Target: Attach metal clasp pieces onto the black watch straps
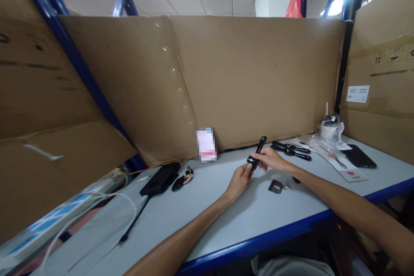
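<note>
Over the middle-right of the table, both my hands meet on a black lever-like handle [261, 143], its long arm pointing up and away. My left hand [241, 180] pinches the lower end of its wide base, which has light-coloured cutouts. The fingers of my right hand [267, 158] are closed on the base from the other side. Just below the right hand lies a small dark square plate [276, 186] with a hole, and a small screw-like piece [286, 187] beside it. Similar black handles [293, 152] rest behind the right wrist.
At the right are a black phone [361, 156], clear plastic packaging [318, 143] and a cup in a bag [329, 128]. Keys [186, 177] and a black box-like device [161, 180] lie left. A blurred upright screen [207, 145] leans on cardboard [252, 73]. Cables and a power strip [58, 217] run front left.
</note>
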The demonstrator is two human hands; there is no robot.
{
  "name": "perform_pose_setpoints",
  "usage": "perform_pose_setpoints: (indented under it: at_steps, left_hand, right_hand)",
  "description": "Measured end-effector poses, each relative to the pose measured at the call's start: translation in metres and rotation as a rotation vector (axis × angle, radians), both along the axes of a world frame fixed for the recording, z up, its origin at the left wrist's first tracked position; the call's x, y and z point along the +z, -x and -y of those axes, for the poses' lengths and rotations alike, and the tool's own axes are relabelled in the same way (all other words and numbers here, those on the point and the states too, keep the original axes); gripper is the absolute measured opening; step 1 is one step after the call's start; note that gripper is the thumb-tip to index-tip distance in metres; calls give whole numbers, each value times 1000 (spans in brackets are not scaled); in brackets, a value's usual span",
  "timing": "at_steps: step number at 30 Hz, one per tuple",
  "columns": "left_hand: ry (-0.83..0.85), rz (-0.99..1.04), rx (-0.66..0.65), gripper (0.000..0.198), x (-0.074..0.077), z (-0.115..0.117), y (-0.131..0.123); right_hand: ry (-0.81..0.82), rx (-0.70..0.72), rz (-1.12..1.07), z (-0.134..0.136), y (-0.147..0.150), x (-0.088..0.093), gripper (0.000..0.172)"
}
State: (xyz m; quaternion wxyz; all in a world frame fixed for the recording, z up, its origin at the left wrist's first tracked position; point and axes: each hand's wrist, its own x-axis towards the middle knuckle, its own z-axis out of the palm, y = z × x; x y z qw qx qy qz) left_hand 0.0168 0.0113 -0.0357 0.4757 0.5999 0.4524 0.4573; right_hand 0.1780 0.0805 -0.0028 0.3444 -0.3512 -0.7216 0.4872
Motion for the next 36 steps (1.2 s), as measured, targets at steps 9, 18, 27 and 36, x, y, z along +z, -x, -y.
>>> perform_pose_setpoints:
  at_steps: [9,18,27,36]
  left_hand:
    - [19,9,14,61,0,0,-1]
    - [150,192,-60,54,10,6,0]
    - [84,214,-49,58,10,7,-3]
    - [2,81,-10,62,2,3,-5]
  right_hand:
    - [-15,3,-69,-4,3,-8,47]
    - [-47,4,-77,0,1,-2,47]
    - [-9,23,-43,0,-2,4,48]
    - [-93,39,-2,3,-1,2,52]
